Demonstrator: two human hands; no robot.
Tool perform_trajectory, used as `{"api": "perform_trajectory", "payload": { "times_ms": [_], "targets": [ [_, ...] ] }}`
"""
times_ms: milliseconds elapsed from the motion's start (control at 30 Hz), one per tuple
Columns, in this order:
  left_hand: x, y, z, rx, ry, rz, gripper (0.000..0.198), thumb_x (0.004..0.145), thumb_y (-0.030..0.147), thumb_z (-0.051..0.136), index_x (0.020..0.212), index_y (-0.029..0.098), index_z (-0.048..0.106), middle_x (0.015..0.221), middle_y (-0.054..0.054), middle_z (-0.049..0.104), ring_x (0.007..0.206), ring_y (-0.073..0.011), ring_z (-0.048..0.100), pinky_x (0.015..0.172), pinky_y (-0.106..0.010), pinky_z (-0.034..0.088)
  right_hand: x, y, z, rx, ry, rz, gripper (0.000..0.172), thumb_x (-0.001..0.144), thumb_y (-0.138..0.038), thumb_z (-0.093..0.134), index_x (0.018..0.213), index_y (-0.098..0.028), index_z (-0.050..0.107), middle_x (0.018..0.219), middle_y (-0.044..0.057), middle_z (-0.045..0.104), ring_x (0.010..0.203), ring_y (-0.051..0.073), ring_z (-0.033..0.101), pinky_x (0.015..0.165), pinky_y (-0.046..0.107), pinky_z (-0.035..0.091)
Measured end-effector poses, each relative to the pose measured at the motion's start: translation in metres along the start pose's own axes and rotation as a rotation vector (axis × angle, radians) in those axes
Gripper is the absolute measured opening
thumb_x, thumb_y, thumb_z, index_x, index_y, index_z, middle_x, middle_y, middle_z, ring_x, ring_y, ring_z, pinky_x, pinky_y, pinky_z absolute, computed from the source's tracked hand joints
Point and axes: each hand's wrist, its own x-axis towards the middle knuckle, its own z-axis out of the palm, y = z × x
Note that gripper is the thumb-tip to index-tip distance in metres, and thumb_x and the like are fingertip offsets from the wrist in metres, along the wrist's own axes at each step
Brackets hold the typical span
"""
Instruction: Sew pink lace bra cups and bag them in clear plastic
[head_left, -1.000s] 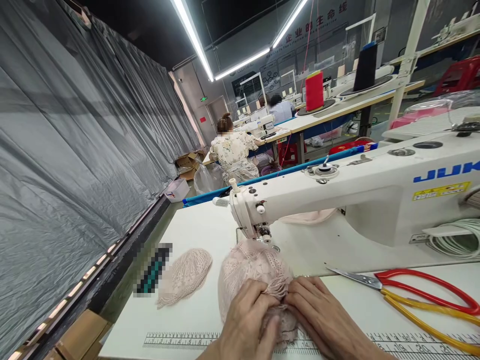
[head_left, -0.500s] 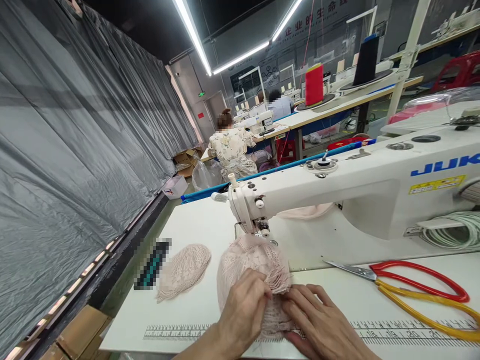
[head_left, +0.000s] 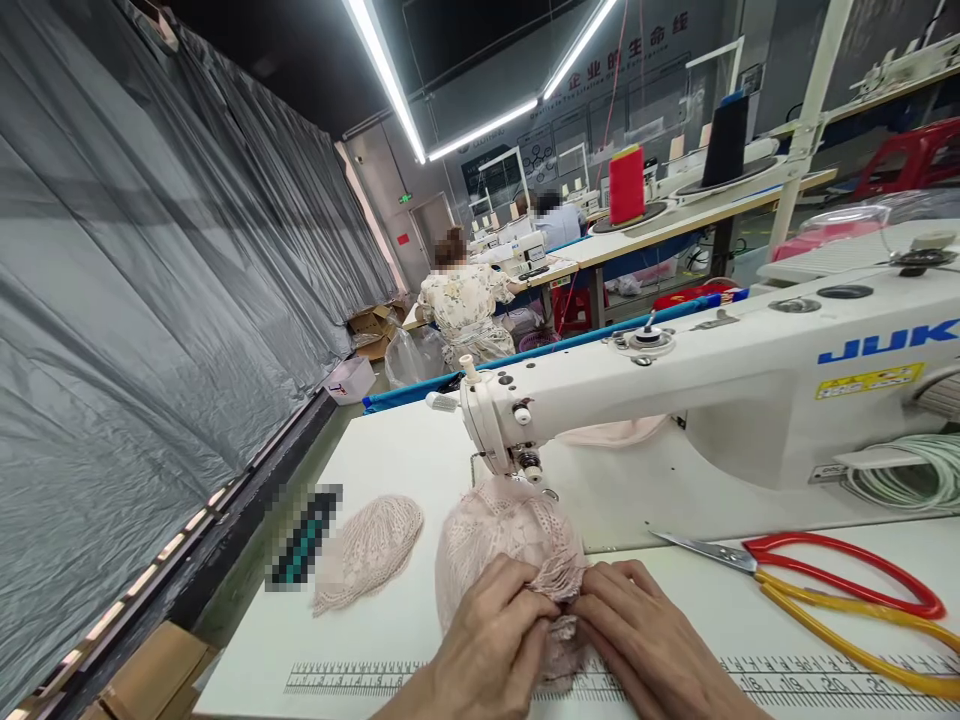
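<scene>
A pale pink lace piece (head_left: 491, 530) lies under the needle area of the white sewing machine (head_left: 600, 385). My left hand (head_left: 495, 635) pinches its gathered near edge, fingers pressed together. Close beside it, my right hand (head_left: 637, 630) grips the same lace at its right edge, fingertips closed on the fabric. The two hands almost meet, and the spot between their fingertips is partly hidden. A second lace piece (head_left: 375, 550) rests on the table to the left.
Scissors with red and yellow handles (head_left: 847, 590) lie on the right. A printed ruler (head_left: 352, 677) runs along the table's front edge. Behind the machine are a seated person (head_left: 465, 300), a red thread cone (head_left: 627, 187) and a black cone (head_left: 725, 140).
Both hands have drawn closer together on the lace. My left fingers have shifted slightly right and down, and the near fabric is more bunched between the hands.
</scene>
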Motion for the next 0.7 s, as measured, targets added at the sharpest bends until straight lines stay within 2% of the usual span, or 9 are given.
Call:
{"api": "perform_trajectory", "payload": {
  "times_ms": [100,200,333,433,533,633,700],
  "targets": [
    [-0.002,-0.002,0.006,0.048,0.045,0.018,0.016,0.082,0.019,0.055,0.098,0.014,0.055,0.094,-0.01,0.054,0.086,-0.0221,0.05,0.073,-0.034,0.045,0.003,0.001,0.003,-0.009,0.024,0.004,0.023,0.086,-0.005,0.035,0.079,-0.02,0.051,0.073,0.002,0.057,0.065,0.016,0.05,0.061,0.029,0.033],
    [-0.001,-0.006,0.011,0.097,0.122,0.031,0.006,0.086,0.014,0.049,0.09,0.015,0.053,0.088,-0.008,0.054,0.08,-0.0196,0.051,0.068,-0.029,0.043,0.008,0.001,0.0,-0.024,0.056,0.012,0.024,0.087,-0.004,0.034,0.08,-0.02,0.051,0.07,0.001,0.057,0.063,0.015,0.05,0.061,0.028,0.033],
    [0.004,-0.008,0.005,0.014,0.163,-0.123,0.011,0.086,0.007,0.047,0.081,0.017,0.048,0.075,-0.002,0.053,0.07,-0.014,0.051,0.062,-0.023,0.039,0.008,0.001,-0.009,-0.069,0.144,0.023,0.017,0.091,-0.006,0.037,0.094,-0.017,0.05,0.082,0.005,0.06,0.074,0.017,0.053,0.069,0.031,0.034],
    [0.008,-0.007,-0.002,-0.013,0.167,-0.169,0.014,0.084,0.004,0.045,0.082,0.017,0.046,0.072,0.0,0.052,0.065,-0.0123,0.049,0.059,-0.021,0.038,0.001,-0.001,-0.007,-0.072,0.118,-0.02,0.015,0.093,-0.012,0.038,0.088,-0.019,0.05,0.079,0.002,0.06,0.071,0.015,0.052,0.07,0.03,0.034],
    [0.01,-0.008,-0.005,-0.015,0.148,-0.091,0.017,0.086,0.003,0.039,0.081,0.016,0.049,0.078,-0.003,0.053,0.071,-0.0136,0.05,0.063,-0.022,0.039,-0.009,-0.002,0.009,-0.099,0.058,-0.04,0.023,0.095,-0.017,0.035,0.08,-0.021,0.052,0.073,-0.001,0.058,0.067,0.015,0.051,0.065,0.029,0.032],
    [0.01,-0.01,-0.006,0.041,0.088,0.05,0.025,0.089,0.003,0.034,0.081,0.014,0.055,0.084,-0.007,0.055,0.078,-0.0165,0.049,0.066,-0.025,0.04,-0.014,0.0,0.025,-0.148,0.052,-0.047,0.026,0.094,-0.014,0.033,0.079,-0.02,0.054,0.07,0.001,0.057,0.066,0.018,0.05,0.062,0.031,0.029],
    [0.009,-0.01,-0.007,0.067,0.045,0.087,0.028,0.09,0.004,0.033,0.086,0.013,0.059,0.084,-0.009,0.055,0.079,-0.0176,0.049,0.067,-0.026,0.04,-0.014,0.001,0.029,-0.159,0.049,-0.051,0.027,0.095,-0.016,0.032,0.08,-0.02,0.054,0.07,0.001,0.057,0.065,0.018,0.049,0.062,0.031,0.028]
  ]
}}
